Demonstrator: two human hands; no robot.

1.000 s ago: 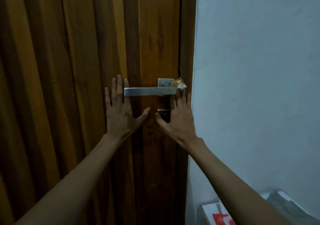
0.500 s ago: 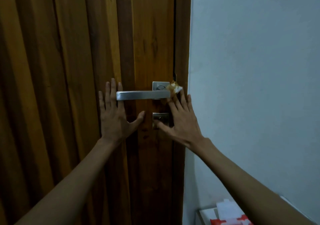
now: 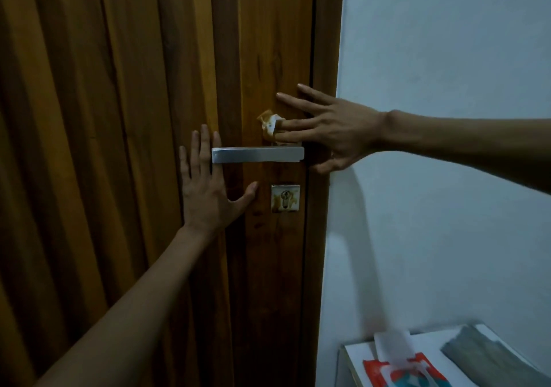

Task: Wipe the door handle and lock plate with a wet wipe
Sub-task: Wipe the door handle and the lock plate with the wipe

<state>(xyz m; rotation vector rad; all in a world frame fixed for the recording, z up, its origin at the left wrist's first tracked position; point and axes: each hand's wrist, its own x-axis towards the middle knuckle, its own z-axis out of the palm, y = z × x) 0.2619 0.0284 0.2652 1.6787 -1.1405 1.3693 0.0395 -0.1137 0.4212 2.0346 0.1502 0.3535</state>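
Stains of brown mark the square silver lock plate [image 3: 285,198] below the long brushed-metal door handle [image 3: 256,154]. The right hand [image 3: 337,130], fingers straight and spread, presses a crumpled, brown-soiled white wet wipe [image 3: 269,122] against the wooden door [image 3: 119,118] just above the handle's hinge-side end (two fingertips on it). The left hand [image 3: 205,196] lies flat and splayed on the door, fingertips behind the lever's free end.

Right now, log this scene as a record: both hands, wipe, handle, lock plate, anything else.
left hand: flat on the door, fingers spread, one passing behind the handle's free end
right hand: fingers straight, tips on the wipe
wipe: crumpled, brown-stained, just above the handle
handle: silver, level
lock plate: below the handle, brown smears, no hand on it
wipe pack: bottom right, a sheet sticking up
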